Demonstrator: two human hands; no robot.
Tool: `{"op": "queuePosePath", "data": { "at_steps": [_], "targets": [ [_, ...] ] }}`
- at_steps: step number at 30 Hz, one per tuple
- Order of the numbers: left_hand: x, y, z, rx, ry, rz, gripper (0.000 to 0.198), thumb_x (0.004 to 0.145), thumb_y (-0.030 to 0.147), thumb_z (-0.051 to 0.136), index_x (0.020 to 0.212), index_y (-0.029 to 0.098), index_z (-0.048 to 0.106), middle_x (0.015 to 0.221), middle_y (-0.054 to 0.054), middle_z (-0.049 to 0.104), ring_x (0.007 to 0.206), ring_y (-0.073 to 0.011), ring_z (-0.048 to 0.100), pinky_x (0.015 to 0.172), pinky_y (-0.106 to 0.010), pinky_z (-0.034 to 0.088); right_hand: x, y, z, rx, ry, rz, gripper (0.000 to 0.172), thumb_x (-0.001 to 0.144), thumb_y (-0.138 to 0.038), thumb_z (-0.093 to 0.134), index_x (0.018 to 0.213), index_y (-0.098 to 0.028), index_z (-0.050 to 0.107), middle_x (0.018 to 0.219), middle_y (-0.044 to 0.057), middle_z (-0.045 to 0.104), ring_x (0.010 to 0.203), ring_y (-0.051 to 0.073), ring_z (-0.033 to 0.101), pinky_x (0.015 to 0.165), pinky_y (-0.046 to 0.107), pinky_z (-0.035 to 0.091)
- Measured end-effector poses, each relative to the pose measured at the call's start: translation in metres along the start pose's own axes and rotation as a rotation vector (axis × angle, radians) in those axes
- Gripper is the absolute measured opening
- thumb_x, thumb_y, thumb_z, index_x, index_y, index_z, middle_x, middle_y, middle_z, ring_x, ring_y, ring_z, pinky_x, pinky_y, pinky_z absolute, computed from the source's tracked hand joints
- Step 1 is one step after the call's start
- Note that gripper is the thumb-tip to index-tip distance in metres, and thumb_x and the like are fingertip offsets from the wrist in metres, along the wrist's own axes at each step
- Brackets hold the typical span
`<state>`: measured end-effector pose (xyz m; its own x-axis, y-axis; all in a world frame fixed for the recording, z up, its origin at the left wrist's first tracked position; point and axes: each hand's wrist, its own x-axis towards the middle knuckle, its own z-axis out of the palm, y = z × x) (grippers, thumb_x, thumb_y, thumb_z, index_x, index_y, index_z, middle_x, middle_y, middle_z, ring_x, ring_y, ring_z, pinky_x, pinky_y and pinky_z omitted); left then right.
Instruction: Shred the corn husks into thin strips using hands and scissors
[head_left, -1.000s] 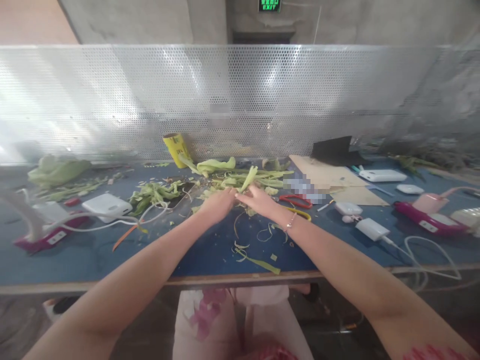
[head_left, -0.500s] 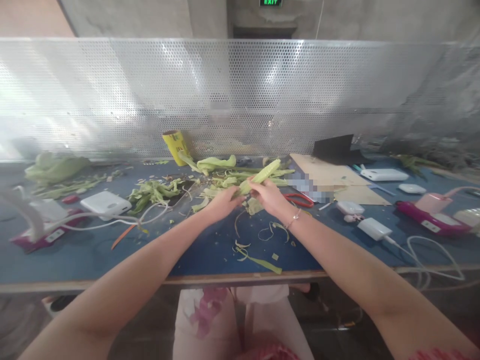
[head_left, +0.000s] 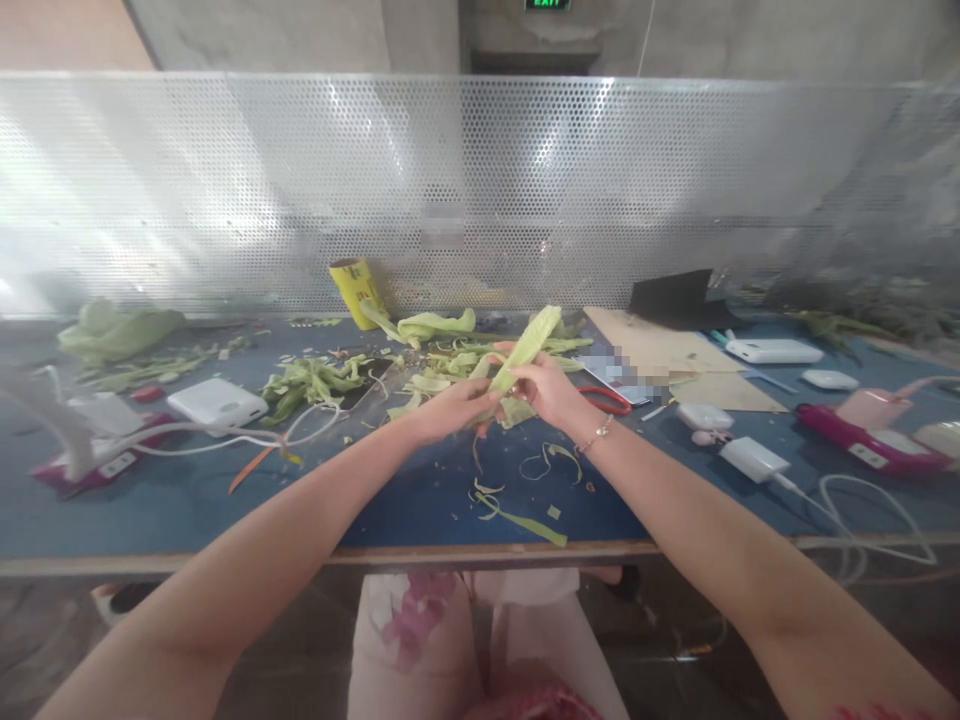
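Note:
A long pale-green leaf [head_left: 534, 335] stands tilted between my two hands above the middle of the table. My left hand [head_left: 463, 405] has its fingers closed round the lower end. My right hand [head_left: 546, 385] pinches it from the right, a little higher up. Behind and below the hands spreads a heap of green leaves and stalks [head_left: 435, 378]. A second bunch of torn greens [head_left: 319, 382] lies to the left. Nearer the front edge are thin peeled strips and a flat green strip [head_left: 536, 527].
A yellow tube [head_left: 354, 292] leans at the back before a perforated screen [head_left: 300, 180]. Red-handled scissors [head_left: 606, 400] and brown cardboard [head_left: 652, 340] lie to the right. White chargers [head_left: 754, 460], cables and magenta power strips [head_left: 877, 435] occupy both sides.
My hands have drawn closer together at the leaf's lower part. The leaf has tipped more upright and shows more of its broad face. The view has shifted slightly.

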<state>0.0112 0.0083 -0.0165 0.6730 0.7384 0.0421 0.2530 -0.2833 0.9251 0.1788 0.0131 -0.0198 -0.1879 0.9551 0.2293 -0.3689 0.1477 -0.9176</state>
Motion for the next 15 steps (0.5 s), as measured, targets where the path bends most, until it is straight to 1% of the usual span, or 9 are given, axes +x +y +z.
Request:
{"op": "queuePosePath", "data": {
  "at_steps": [2, 5, 7, 10, 12, 15],
  "targets": [
    [-0.001, 0.003, 0.003, -0.009, 0.002, -0.007, 0.034, 0.081, 0.046, 0.051, 0.089, 0.013, 0.051, 0.079, -0.004, 0.057, 0.052, -0.0066, 0.048, 0.05, -0.023, 0.039, -0.002, 0.0, 0.002, -0.021, -0.032, 0.01, 0.039, 0.056, -0.019, 0.062, 0.095, -0.019, 0.064, 0.08, 0.001, 0.067, 0.045, 0.005, 0.04, 0.041, 0.021, 0.024],
    [-0.001, 0.002, 0.005, -0.1, -0.01, -0.031, 0.027, 0.079, 0.039, 0.056, 0.084, 0.013, 0.052, 0.069, 0.0, 0.051, 0.05, -0.0049, 0.04, 0.048, -0.021, 0.034, -0.003, -0.002, 0.004, -0.018, -0.051, -0.008, 0.036, 0.057, -0.019, 0.061, 0.093, -0.019, 0.064, 0.081, 0.0, 0.066, 0.048, 0.005, 0.039, 0.042, 0.021, 0.025],
    [-0.001, -0.001, 0.005, -0.198, -0.039, -0.053, 0.024, 0.079, 0.036, 0.056, 0.085, 0.013, 0.051, 0.064, 0.003, 0.043, 0.048, -0.0041, 0.033, 0.046, -0.02, 0.029, -0.003, -0.004, 0.003, 0.034, -0.029, -0.048, 0.036, 0.058, -0.018, 0.061, 0.094, -0.021, 0.063, 0.078, -0.002, 0.064, 0.054, 0.007, 0.044, 0.045, 0.021, 0.03],
    [0.0, -0.005, 0.005, -0.274, -0.08, -0.087, 0.02, 0.081, 0.033, 0.054, 0.085, 0.014, 0.05, 0.059, 0.006, 0.033, 0.046, -0.004, 0.026, 0.045, -0.02, 0.025, -0.001, -0.009, 0.002, 0.165, 0.018, -0.097, 0.039, 0.059, -0.018, 0.063, 0.097, -0.024, 0.06, 0.071, -0.005, 0.06, 0.065, 0.01, 0.053, 0.057, 0.022, 0.041],
    [0.0, -0.006, 0.005, -0.274, -0.077, -0.109, 0.02, 0.083, 0.033, 0.052, 0.084, 0.014, 0.05, 0.058, 0.006, 0.031, 0.046, -0.0042, 0.024, 0.045, -0.02, 0.024, -0.001, -0.012, 0.001, 0.266, 0.024, -0.103, 0.041, 0.06, -0.016, 0.065, 0.099, -0.026, 0.058, 0.069, -0.006, 0.059, 0.069, 0.011, 0.056, 0.062, 0.024, 0.045],
    [-0.001, -0.004, 0.006, -0.257, -0.055, -0.129, 0.021, 0.084, 0.035, 0.05, 0.083, 0.014, 0.05, 0.059, 0.006, 0.03, 0.045, -0.0044, 0.024, 0.045, -0.019, 0.024, -0.001, -0.016, -0.002, 0.392, 0.012, -0.094, 0.043, 0.062, -0.012, 0.066, 0.1, -0.028, 0.055, 0.071, -0.006, 0.06, 0.072, 0.013, 0.059, 0.067, 0.03, 0.049]
  ]
}}
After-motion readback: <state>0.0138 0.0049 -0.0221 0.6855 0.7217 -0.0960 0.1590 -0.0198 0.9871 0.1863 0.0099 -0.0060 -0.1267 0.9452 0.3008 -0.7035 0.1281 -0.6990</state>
